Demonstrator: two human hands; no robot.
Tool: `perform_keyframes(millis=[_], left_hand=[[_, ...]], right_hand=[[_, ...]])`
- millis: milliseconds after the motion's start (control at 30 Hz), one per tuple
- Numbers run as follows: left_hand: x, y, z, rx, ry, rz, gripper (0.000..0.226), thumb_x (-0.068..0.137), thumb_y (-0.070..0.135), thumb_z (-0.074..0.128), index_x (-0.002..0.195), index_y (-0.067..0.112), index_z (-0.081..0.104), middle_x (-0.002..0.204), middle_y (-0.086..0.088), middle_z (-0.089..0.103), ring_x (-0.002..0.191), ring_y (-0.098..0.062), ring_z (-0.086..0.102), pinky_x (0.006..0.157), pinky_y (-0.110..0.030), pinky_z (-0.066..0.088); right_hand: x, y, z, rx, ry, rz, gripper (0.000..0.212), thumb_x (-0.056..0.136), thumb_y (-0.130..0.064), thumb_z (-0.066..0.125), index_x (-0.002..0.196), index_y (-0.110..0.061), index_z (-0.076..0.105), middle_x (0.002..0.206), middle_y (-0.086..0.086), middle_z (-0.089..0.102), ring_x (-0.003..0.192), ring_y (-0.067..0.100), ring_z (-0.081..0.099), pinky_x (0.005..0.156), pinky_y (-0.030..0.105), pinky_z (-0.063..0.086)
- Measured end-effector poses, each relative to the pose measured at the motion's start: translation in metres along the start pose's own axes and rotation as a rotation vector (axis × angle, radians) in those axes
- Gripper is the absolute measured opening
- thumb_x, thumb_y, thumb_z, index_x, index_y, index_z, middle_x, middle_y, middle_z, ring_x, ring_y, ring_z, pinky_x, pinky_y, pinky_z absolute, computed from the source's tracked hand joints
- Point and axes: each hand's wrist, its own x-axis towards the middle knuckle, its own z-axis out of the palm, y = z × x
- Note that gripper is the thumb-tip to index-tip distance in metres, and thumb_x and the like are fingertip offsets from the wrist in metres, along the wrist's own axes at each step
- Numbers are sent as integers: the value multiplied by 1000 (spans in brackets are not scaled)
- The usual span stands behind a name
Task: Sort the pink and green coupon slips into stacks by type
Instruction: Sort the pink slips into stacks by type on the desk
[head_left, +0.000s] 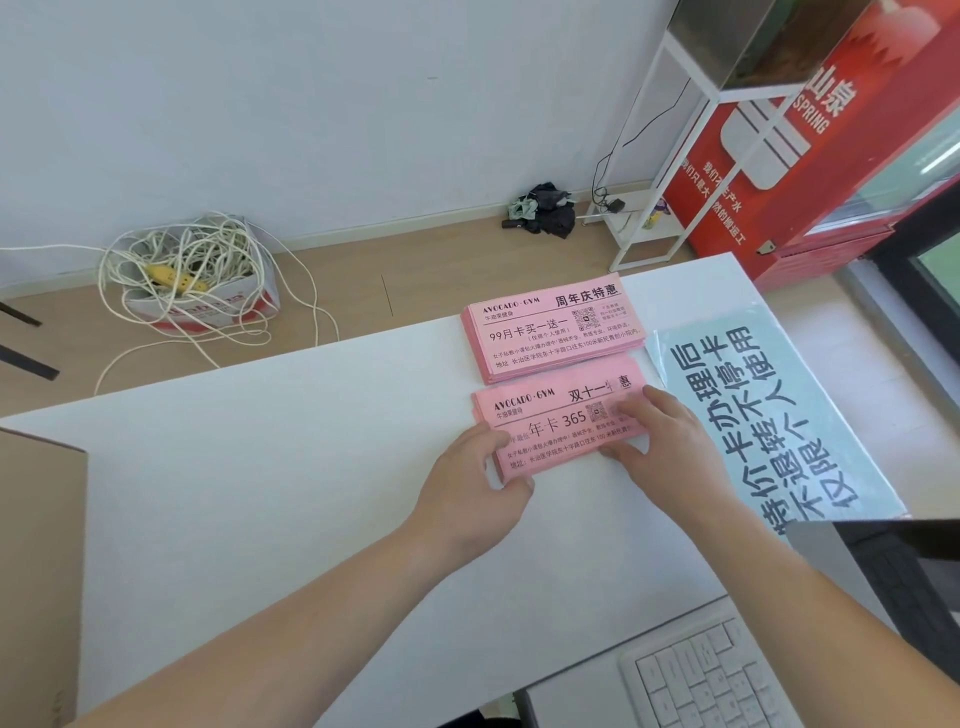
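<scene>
Near the white tabletop's far edge, a nearer stack of pink paper coupon slips lies just before a farther pink stack. The left hand grips the nearer stack's left end; the right hand presses straight fingers on its right end.

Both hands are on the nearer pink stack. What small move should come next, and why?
Probably tap the near pink stack square: the left hand grips its left corner, the right hand rests flat on its right end, and its left edges look fanned. The far pink stack lies apart behind it.
</scene>
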Motion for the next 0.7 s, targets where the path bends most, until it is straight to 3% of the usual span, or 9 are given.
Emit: perform_keyframes(millis=[200, 300, 400, 533, 700], left_hand=[[12, 8, 7, -62, -11, -24, 58, 92, 27, 69, 146, 23, 50, 136, 27, 39, 131, -9, 48, 115, -33, 40], [15, 10, 7, -156, -19, -59, 56, 91, 27, 71, 144, 27, 52, 140, 24, 45, 122, -5, 51, 107, -27, 45], [17, 6, 8, -224, 21, -67, 52, 92, 28, 70, 141, 28, 56, 141, 22, 54, 127, -5, 54, 100, -18, 43], [10, 10, 4, -289, 8, -78, 48, 93, 20, 68, 140, 24, 59, 137, 18, 60, 126, -1, 56, 105, -21, 45], [-15, 8, -21, -268, 12, -14, 39, 97, 19, 64, 135, 27, 61, 129, 21, 62, 113, 10, 58, 77, -6, 46]], right_hand=[[6, 2, -2, -66, 3, -61, 48, 87, -35, 79, 132, -36, 62, 158, -8, 40, 146, 14, 30, 101, 46, 48], [4, -3, 1, -76, -3, -94, 47, 88, -36, 78, 133, -38, 63, 159, -8, 40, 147, 12, 29, 103, 41, 45], [1, -12, 6, -69, -3, -171, 45, 87, -33, 79, 130, -36, 67, 155, -4, 46, 146, 15, 34, 105, 40, 45], [-8, -35, 14, -82, -33, -231, 43, 90, -35, 76, 131, -35, 66, 154, -5, 47, 145, 17, 37, 105, 42, 48], [-22, -82, 16, -19, -53, -300, 41, 96, -40, 67, 135, -33, 63, 141, -11, 56, 133, 14, 47, 96, 36, 48]])
